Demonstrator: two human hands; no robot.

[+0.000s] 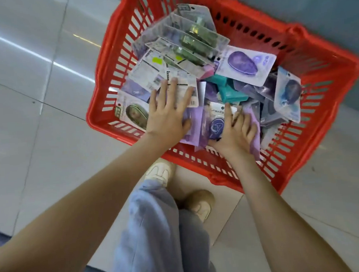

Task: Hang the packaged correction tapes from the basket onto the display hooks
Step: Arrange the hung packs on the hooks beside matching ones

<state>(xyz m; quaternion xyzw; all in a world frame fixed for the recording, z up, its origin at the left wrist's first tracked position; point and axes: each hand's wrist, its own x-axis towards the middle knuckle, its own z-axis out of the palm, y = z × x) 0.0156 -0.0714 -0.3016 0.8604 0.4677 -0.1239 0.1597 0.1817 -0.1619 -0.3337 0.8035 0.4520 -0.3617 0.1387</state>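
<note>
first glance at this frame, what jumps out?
The red basket on the tiled floor fills the upper middle of the view. It is heaped with carded correction tape packs, with a fanned row of green ones at the top. Both hands are in it at the near edge: the left hand spread flat on the packs, the right hand on a pack with a dark blue tape.

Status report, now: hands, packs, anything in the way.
Left hand flat on card-back packs, open. Right hand grips purple correction tape pack. All stock in red basket; display hooks not in view.
</note>
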